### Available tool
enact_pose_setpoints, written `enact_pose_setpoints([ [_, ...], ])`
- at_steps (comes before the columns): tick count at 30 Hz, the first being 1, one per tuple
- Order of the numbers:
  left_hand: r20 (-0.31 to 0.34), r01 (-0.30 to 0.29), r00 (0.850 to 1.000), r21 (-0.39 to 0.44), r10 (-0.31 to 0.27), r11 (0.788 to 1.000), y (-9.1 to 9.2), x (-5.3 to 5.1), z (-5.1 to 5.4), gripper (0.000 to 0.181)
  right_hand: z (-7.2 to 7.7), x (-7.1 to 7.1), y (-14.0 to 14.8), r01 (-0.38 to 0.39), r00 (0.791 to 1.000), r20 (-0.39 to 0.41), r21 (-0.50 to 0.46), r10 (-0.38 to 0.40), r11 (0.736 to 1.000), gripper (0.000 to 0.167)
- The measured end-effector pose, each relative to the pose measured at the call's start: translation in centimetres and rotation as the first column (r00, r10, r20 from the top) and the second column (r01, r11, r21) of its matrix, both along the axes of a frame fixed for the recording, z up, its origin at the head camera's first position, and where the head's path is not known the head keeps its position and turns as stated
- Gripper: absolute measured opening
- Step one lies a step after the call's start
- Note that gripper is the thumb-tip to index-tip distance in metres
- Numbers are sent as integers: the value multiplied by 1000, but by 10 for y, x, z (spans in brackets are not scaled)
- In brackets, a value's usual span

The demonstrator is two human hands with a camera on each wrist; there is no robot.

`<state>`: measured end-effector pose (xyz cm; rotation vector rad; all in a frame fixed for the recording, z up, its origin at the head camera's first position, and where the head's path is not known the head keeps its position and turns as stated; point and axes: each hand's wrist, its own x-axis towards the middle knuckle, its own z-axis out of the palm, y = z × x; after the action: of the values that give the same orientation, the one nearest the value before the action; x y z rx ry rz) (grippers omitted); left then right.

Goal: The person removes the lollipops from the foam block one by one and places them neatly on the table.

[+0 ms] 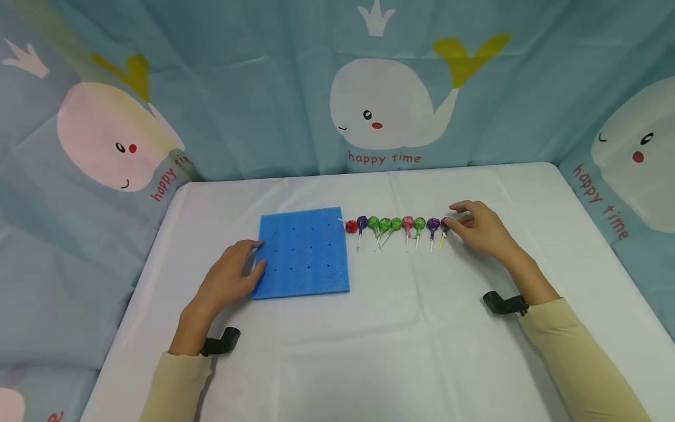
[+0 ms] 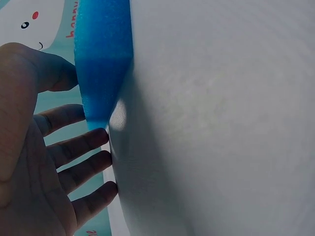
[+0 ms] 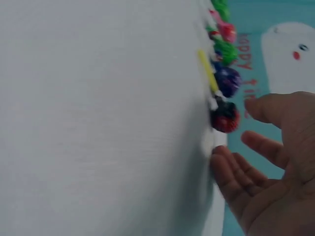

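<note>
A blue foam board (image 1: 316, 281) with rows of small holes lies flat on the white table. My left hand (image 1: 224, 281) rests at the board's left edge; in the left wrist view its fingers are spread, the thumb and index finger at the foam. Right of the board, several wrapped lollipops stand in a row, from a red lollipop (image 1: 351, 226) to a dark red-and-black lollipop (image 3: 225, 118) with a yellow stick. Beside that last one is my right hand (image 1: 482, 231), thumb and fingers apart around its head without gripping it.
Within the row, a purple lollipop (image 1: 433, 224) sits beside the dark one, and a pink lollipop (image 1: 408, 223) lies among green ones. White cloth covers the table (image 1: 390, 351). A blue curtain (image 1: 253, 117) with whale prints hangs behind and at the sides.
</note>
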<state>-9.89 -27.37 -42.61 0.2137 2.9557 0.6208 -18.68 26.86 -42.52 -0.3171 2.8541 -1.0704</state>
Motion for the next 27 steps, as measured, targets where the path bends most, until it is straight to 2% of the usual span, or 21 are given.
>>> enact_pose_setpoints([
  [3,3,-6,1000,10,6,1000,-1,1,1,56,7,-1,3,17,999,35,-22,-16,1000,49],
  [7,-5,-9,1000,13,9,1000,-2,0,0,56,14,-2,7,34,999,42,-40,-32,999,51],
  [12,3,-1,1000,2,1,1000,0,-1,-3,56,11,2,6,56,997,54,-62,-53,997,49],
  [16,1,-2,1000,-7,2,1000,1,-2,-2,56,10,5,0,57,998,22,-87,-56,995,46],
  [27,27,-11,1000,-13,11,1000,0,-4,-2,57,20,7,-2,51,997,-51,-87,-55,995,46],
])
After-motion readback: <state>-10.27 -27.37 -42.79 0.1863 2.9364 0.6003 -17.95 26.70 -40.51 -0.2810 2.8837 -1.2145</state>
